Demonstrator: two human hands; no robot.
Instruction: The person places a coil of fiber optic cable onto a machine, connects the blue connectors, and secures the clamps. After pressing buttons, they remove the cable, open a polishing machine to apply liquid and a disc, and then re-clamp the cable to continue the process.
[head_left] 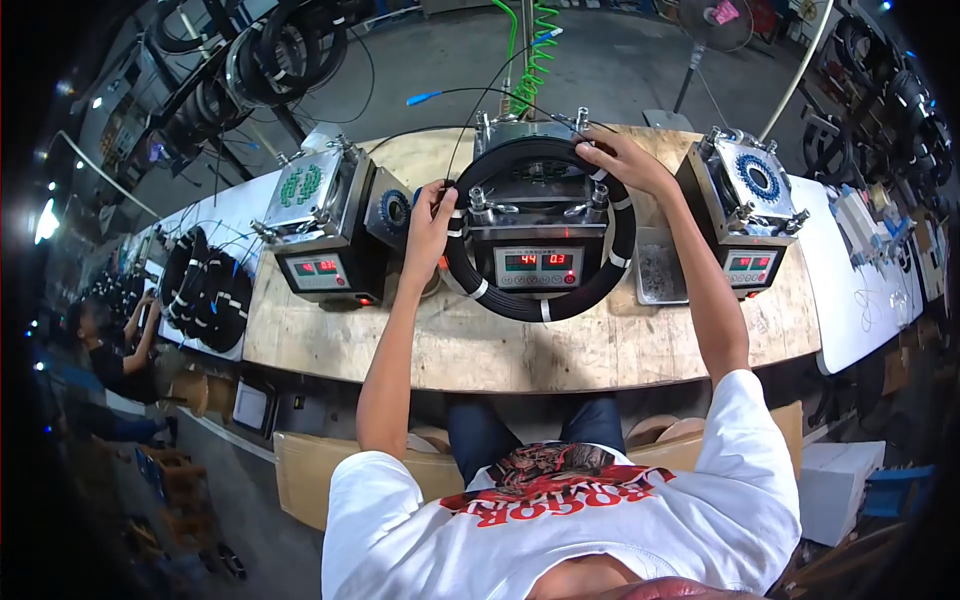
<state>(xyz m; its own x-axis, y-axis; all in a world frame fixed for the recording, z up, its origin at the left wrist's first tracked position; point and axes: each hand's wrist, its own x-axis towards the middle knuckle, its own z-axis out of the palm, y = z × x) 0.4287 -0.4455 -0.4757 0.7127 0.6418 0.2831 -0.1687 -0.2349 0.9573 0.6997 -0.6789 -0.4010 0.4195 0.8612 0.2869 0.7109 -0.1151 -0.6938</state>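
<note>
A coil of black cable [543, 309] with white ties is held up over the wooden table, in front of the middle machine [540, 268]. My left hand [432, 222] has its fingers closed round the coil's left side. At the coil's upper right, my right hand [622, 160] grips it with thumb and fingers. Loose cable ends rise above the coil, one with a blue connector [424, 98]. Red digits show on the middle machine's display through the ring.
Similar machines stand at left [318, 270] and right [748, 262] on the wooden table [330, 345]. A metal tray [660, 268] lies right of the middle machine. More black coils [215, 290] lie at the left. Another person [125, 360] sits at far left.
</note>
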